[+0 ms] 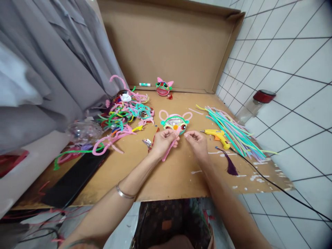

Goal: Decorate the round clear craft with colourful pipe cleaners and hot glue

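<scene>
My left hand [162, 140] is closed around a pink pipe cleaner [168, 150] that slants down toward me. Its upper end reaches a clear round ornament [175, 123] edged in green with pink pipe-cleaner ears and an orange dot. My right hand [195, 140] is just right of it, fingers pinched together near the pipe cleaner's top; what they grip is too small to make out. Both hands rest over the brown cardboard work surface [171, 176].
A yellow glue gun [218, 136] with a black cord lies right of my hands, beside a bundle of straight pipe cleaners [233, 129] and a purple tassel [229, 166]. A tangled pile of pipe cleaners [124, 116] lies left. A finished pink-eared figure [164, 87] stands at the back. A jar [252, 107] leans on the tiled wall.
</scene>
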Action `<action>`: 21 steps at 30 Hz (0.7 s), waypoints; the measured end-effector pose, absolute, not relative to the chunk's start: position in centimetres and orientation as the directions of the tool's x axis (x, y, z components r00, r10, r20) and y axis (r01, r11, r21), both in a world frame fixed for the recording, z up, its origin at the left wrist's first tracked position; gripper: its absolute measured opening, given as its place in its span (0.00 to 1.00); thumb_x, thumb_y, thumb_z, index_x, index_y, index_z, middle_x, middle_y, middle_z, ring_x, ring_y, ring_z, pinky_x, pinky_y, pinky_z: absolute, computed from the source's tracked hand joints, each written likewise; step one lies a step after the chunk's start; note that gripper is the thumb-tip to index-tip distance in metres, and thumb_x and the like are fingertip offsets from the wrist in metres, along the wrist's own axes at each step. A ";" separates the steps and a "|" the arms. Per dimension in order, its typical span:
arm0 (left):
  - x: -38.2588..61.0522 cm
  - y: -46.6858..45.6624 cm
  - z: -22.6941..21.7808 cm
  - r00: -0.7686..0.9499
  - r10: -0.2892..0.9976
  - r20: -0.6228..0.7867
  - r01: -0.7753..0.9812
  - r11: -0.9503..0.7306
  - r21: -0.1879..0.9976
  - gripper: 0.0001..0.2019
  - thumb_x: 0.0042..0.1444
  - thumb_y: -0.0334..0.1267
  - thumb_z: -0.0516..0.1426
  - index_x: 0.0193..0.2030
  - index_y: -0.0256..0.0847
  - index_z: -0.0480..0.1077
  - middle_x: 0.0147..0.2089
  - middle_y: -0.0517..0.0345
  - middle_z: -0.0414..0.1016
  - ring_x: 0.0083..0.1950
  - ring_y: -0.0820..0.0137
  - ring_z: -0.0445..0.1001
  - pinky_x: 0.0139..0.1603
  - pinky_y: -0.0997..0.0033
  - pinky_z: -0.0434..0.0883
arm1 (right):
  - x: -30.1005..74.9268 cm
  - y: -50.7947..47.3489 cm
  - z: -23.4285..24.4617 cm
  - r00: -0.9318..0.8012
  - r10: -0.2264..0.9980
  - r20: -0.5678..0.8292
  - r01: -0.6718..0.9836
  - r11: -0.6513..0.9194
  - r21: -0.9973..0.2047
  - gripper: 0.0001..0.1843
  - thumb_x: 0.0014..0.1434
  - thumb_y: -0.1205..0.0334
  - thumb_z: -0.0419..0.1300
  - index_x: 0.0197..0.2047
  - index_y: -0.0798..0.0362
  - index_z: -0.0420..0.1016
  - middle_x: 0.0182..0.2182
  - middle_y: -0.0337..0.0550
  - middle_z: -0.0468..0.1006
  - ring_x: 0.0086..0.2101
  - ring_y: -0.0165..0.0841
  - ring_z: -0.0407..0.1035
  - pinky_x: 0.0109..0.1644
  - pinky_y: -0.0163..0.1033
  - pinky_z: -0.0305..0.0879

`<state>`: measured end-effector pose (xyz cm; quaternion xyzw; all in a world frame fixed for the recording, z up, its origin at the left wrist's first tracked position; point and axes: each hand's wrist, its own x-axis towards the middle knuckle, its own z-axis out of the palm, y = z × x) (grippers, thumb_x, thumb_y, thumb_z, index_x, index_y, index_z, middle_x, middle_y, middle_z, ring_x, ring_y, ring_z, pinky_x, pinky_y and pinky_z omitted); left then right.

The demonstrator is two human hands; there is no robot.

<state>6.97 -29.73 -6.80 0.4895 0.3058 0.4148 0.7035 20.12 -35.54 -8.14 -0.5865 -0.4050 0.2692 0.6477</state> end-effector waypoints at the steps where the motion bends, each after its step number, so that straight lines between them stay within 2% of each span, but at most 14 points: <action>1: 6.9 -29.6 -6.8 0.465 0.885 -0.031 -0.329 0.205 0.922 0.20 0.37 0.47 0.70 0.27 0.35 0.70 0.23 0.62 0.73 0.19 0.79 0.67 0.22 0.78 0.68 | 20.1 -35.5 -8.3 0.516 0.835 0.191 0.099 0.163 -0.982 0.13 0.45 0.50 0.65 0.27 0.51 0.71 0.22 0.36 0.72 0.26 0.29 0.63 0.33 0.36 0.63; 6: 6.8 -28.9 -6.5 0.481 0.872 -0.092 -0.504 0.361 0.784 0.11 0.47 0.38 0.67 0.29 0.36 0.69 0.27 0.60 0.75 0.25 0.78 0.74 0.32 0.77 0.75 | 20.1 -35.5 -8.6 0.445 0.877 0.182 0.036 0.186 -0.982 0.14 0.47 0.50 0.65 0.28 0.51 0.70 0.23 0.36 0.71 0.26 0.29 0.63 0.35 0.37 0.64; 11: 6.9 -28.7 -6.4 0.443 0.892 -0.089 -0.586 0.363 0.724 0.05 0.55 0.32 0.62 0.31 0.36 0.69 0.34 0.55 0.78 0.34 0.74 0.79 0.44 0.71 0.77 | 20.1 -35.4 -8.7 0.400 0.881 0.253 0.099 0.233 -0.967 0.17 0.53 0.44 0.61 0.30 0.50 0.69 0.26 0.37 0.73 0.28 0.30 0.67 0.37 0.37 0.66; 15: 7.0 -28.8 -6.5 0.429 0.901 -0.058 -0.593 0.330 0.734 0.07 0.55 0.33 0.62 0.30 0.36 0.68 0.38 0.53 0.78 0.40 0.70 0.80 0.52 0.64 0.75 | 19.8 -35.6 -8.8 0.367 0.880 0.301 0.288 0.201 -0.936 0.24 0.61 0.39 0.50 0.28 0.50 0.69 0.26 0.40 0.74 0.30 0.32 0.68 0.38 0.38 0.65; 18: 7.1 -29.1 -6.6 0.445 0.895 -0.036 -0.595 0.326 0.735 0.09 0.53 0.35 0.64 0.31 0.36 0.67 0.39 0.52 0.78 0.43 0.68 0.79 0.53 0.62 0.74 | 19.3 -35.8 -9.0 0.247 0.935 0.255 0.340 0.163 -0.926 0.25 0.61 0.38 0.51 0.30 0.51 0.71 0.27 0.39 0.76 0.31 0.33 0.69 0.37 0.37 0.64; 21: 7.4 -29.5 -6.8 0.461 0.887 0.006 -0.611 0.313 0.727 0.11 0.50 0.36 0.66 0.30 0.37 0.67 0.39 0.54 0.77 0.43 0.69 0.79 0.53 0.65 0.74 | 18.8 -36.0 -9.0 0.113 0.976 0.185 0.349 0.135 -0.927 0.27 0.62 0.39 0.51 0.23 0.51 0.69 0.20 0.37 0.72 0.25 0.31 0.66 0.34 0.36 0.62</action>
